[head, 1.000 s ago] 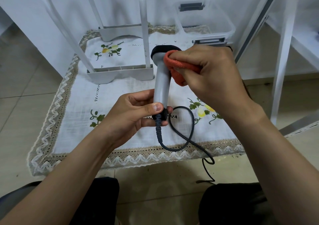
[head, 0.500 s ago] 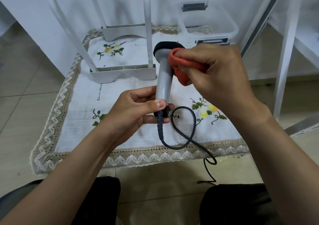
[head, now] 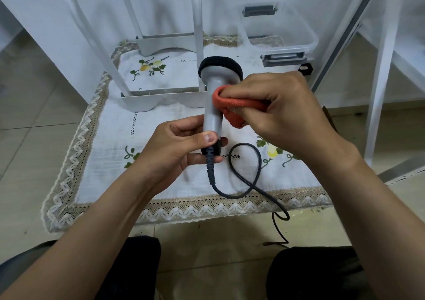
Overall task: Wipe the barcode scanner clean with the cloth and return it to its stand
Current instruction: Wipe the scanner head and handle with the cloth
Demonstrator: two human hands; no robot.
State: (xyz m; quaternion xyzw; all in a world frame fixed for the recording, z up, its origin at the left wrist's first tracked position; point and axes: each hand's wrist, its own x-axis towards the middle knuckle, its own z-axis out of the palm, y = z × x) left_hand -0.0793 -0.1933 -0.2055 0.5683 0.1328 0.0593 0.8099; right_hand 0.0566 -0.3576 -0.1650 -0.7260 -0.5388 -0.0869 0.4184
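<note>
A white mat point(head: 110, 161) with a lace border, stitched with yellow fruit and green leaves, lies beneath the fingers point(head: 184, 127) on a pale tiled floor point(head: 34, 120). Just beyond the fingers stands a white plastic frame point(head: 161, 93) (its feet rest on the mat). Beyond and to the right sits a clear box point(head: 287, 49) with grey clasps. Further right is a white shelf leg point(head: 380, 88).

The tiled floor point(head: 34, 138) carries a lace-edged embroidered mat point(head: 110, 161). On the mat stand a white plastic frame point(head: 161, 95) and a clear box point(head: 278, 30); the scanner's cable point(head: 259, 161) loops across it onto the tiles.
</note>
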